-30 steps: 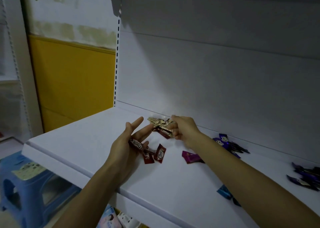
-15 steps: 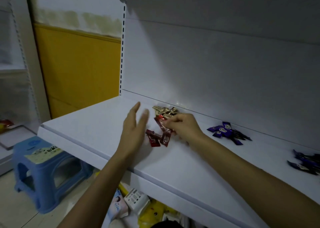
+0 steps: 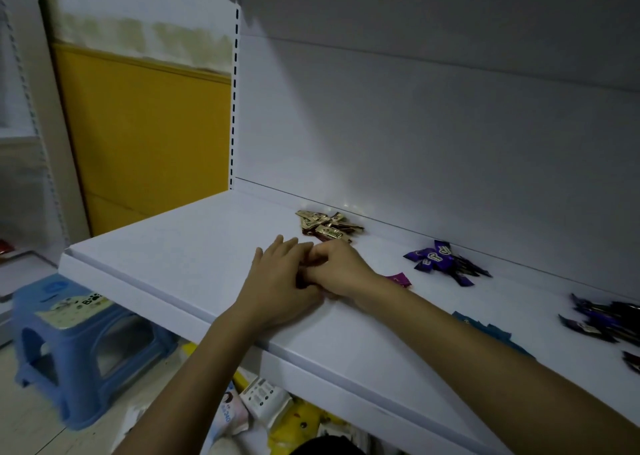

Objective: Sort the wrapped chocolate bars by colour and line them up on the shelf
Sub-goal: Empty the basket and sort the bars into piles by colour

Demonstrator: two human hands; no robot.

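The wrapped chocolate bars lie in loose colour heaps along the back of the flat white metal shelf [image 3: 173,247]. None of them is in a row yet. A heap of gold foil-wrapped bars [image 3: 327,226] sits at 12 o'clock from the hands, just beyond the fingertips and close to the back panel. A cluster of bright purple wrapped bars [image 3: 443,259] lies at 2 o'clock, well apart from the gold. One magenta wrapped bar [image 3: 400,279] peeks out at 3 o'clock, just beside the right wrist. A few blue wrapped bars [image 3: 485,326] show at 4 o'clock, partly behind the right forearm. A dark navy-purple heap [image 3: 602,319] lies far off at 3 o'clock.

The left hand [image 3: 277,281] lies palm-down on the shelf with its fingers nearly straight, so its grip looks released. The right hand [image 3: 339,271] meets it with its fingers curled inward. Whether that grip is grasping a bar I cannot tell, because the two hands hide whatever lies between them.

This looks like gathering or squaring up a small batch. To do it well, I would keep the left palm as a flat stop and let the right fingers nudge each bar against it. The long edges should run parallel and the labels face the same way. The batch should stay clear of the gold heap at 12 o'clock so the colours don't mix. The forearm should be lifted, since a dragging arm could scatter the magenta and blue bars.

A blue plastic stool [image 3: 79,333] stands on the floor at 8 o'clock.
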